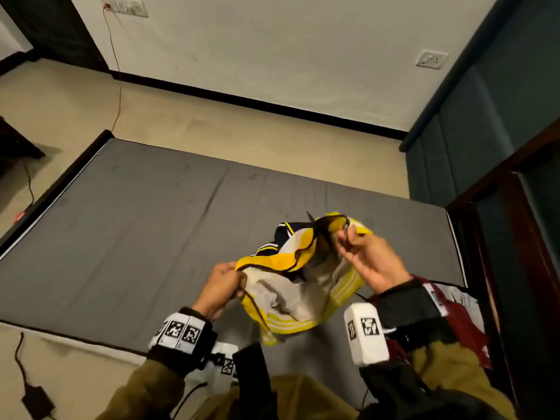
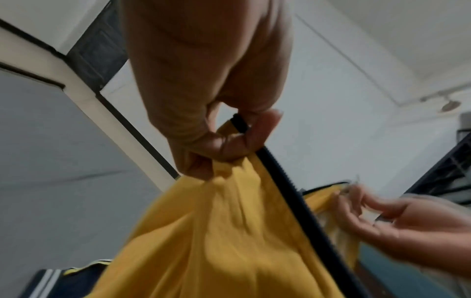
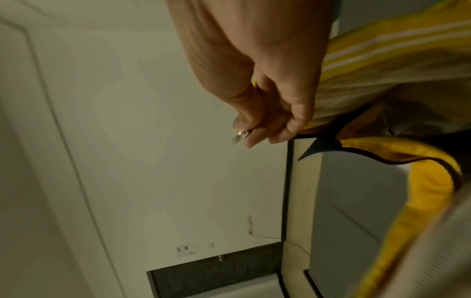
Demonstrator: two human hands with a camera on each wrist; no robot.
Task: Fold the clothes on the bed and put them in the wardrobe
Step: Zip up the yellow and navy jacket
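A yellow zip jacket (image 1: 291, 283) with white mesh lining, white stripes and navy parts hangs crumpled between my hands above the grey bed (image 1: 136, 225). My left hand (image 1: 222, 287) grips its yellow edge beside the dark zipper (image 2: 288, 191), the cloth (image 2: 224, 231) bunched under the curled fingers (image 2: 224, 149). My right hand (image 1: 356, 247) pinches the other zipper end, a small metal pull (image 3: 239, 138) showing at the fingertips (image 3: 254, 139). The striped side (image 3: 382, 46) drapes behind the right hand.
A red and white garment (image 1: 454, 310) lies on the bed's near right corner under my right forearm. A dark wooden frame (image 1: 515, 237) and teal panel (image 1: 472, 122) stand on the right. Cables and a charger (image 1: 36, 401) lie on the floor at left.
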